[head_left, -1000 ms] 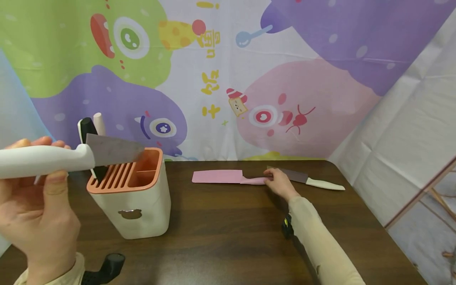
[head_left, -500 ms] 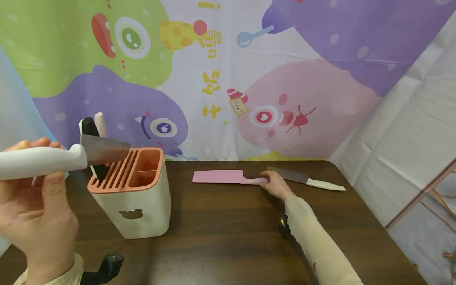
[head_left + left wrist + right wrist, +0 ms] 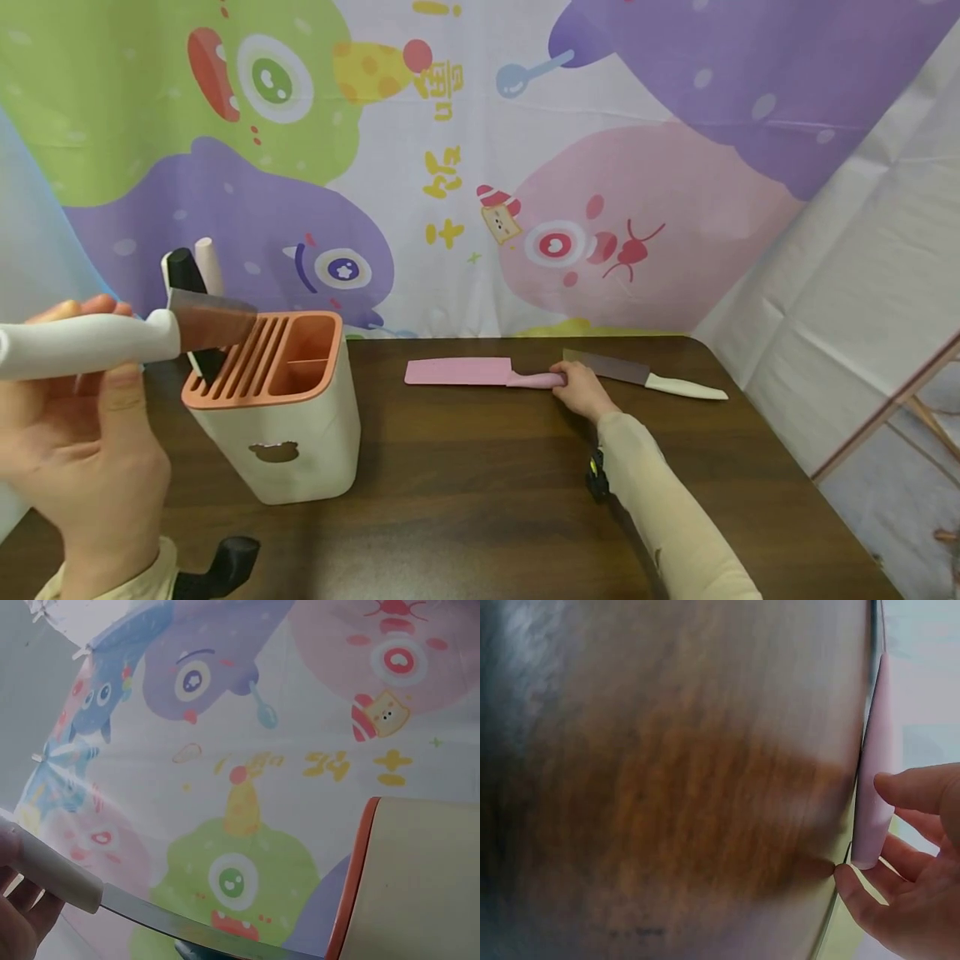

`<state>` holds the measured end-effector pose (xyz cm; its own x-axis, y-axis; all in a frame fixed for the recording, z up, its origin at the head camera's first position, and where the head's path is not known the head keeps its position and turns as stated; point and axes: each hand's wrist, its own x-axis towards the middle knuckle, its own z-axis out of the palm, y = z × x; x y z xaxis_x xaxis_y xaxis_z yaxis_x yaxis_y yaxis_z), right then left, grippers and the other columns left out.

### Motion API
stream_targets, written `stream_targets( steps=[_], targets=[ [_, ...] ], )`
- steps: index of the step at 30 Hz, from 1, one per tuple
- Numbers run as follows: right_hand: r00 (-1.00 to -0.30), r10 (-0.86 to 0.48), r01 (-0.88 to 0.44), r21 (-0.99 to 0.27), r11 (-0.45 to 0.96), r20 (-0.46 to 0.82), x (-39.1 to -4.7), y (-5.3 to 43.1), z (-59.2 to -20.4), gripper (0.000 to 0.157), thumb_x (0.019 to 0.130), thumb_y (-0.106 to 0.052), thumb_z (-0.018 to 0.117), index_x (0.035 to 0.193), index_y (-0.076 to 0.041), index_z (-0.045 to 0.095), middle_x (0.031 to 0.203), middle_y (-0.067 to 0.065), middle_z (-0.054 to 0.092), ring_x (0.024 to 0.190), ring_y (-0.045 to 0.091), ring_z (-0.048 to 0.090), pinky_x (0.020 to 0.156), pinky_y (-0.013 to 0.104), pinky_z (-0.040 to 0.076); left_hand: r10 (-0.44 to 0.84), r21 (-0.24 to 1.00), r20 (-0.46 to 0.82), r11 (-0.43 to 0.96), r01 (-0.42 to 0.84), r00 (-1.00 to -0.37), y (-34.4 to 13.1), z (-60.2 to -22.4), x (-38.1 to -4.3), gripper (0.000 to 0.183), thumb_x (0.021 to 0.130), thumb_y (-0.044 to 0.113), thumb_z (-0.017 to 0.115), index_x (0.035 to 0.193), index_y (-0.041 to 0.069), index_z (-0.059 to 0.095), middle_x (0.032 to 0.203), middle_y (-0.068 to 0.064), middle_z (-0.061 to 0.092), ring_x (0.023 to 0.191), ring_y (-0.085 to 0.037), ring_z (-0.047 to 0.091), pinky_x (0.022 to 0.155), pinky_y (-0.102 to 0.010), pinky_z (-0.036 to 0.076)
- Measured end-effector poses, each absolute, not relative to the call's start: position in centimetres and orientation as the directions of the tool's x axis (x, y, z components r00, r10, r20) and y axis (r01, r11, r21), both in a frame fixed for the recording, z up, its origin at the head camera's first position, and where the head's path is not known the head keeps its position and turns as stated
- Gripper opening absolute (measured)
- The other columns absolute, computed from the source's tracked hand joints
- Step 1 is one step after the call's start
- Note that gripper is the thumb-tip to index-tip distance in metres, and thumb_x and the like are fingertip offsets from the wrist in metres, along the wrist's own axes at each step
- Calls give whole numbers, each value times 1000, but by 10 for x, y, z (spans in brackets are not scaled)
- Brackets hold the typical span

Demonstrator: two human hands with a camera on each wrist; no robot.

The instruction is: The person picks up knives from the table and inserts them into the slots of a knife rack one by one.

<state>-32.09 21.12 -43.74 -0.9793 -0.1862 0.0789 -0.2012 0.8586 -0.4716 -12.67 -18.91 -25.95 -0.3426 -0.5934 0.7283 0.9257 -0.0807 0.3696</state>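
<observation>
My left hand (image 3: 90, 442) grips the white handle of a kitchen knife (image 3: 213, 321), whose blade points right over the slotted top of the knife block (image 3: 307, 442). In the left wrist view, that knife's blade (image 3: 172, 922) reaches toward the block's orange rim. My right hand (image 3: 585, 390) holds the end of the pink cleaver's (image 3: 459, 372) handle, the cleaver lying flat on the table. The right wrist view shows the pink handle (image 3: 874, 772) between fingertips of the hand. Right of that hand lies another knife (image 3: 684, 387) with a cream handle, its blade end partly behind the fingers.
Several handles, among them a black one (image 3: 186, 271) and a pale pink one (image 3: 209, 265), rise from the block's left side. The brown table (image 3: 450, 500) ends at a cartoon-printed curtain (image 3: 450, 292) behind. A metal frame (image 3: 885, 408) stands past the table's right edge.
My right hand has shifted slightly left along the pink cleaver's handle to its end. The knife in my left hand has moved a little left, its tip now farther back over the slots.
</observation>
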Motion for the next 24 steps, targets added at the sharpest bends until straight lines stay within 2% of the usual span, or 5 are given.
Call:
stream_targets(
  steps=[12,16,21,24],
  targets=[
    [-980,-177,-199,-413,889,90,-318,210,-435,34,80,1,56,114,1,59,116,23,56,112,40,48,95,50,38,-584,383,733,-70,921,-349,-187,-259,-126,33,74,-13,64,105,-16,53,103,-24,59,99,-31,57,94,-31,44],
    [-980,-174,-198,-405,893,95,-319,211,-436,34,80,-1,60,113,0,59,114,22,57,110,39,49,94,49,39,-569,402,739,-56,914,-360,-185,-258,-126,34,74,-10,66,105,-15,53,102,-21,61,98,-29,58,91,-28,45],
    [-981,-173,-193,-415,889,85,-319,212,-437,34,79,-5,65,112,0,60,114,20,58,109,38,50,92,48,41,-563,422,730,-74,904,-387,-188,-260,-130,36,74,-10,66,108,-15,53,102,-20,62,98,-28,58,91,-28,45],
    [-983,-164,-184,-421,888,83,-319,211,-438,33,79,-6,66,111,-1,61,112,19,59,108,36,51,91,47,42,-549,450,736,-38,892,-395,-192,-264,-133,36,75,-10,65,109,-15,53,103,-20,61,100,-27,58,93,-28,44]
  ],
)
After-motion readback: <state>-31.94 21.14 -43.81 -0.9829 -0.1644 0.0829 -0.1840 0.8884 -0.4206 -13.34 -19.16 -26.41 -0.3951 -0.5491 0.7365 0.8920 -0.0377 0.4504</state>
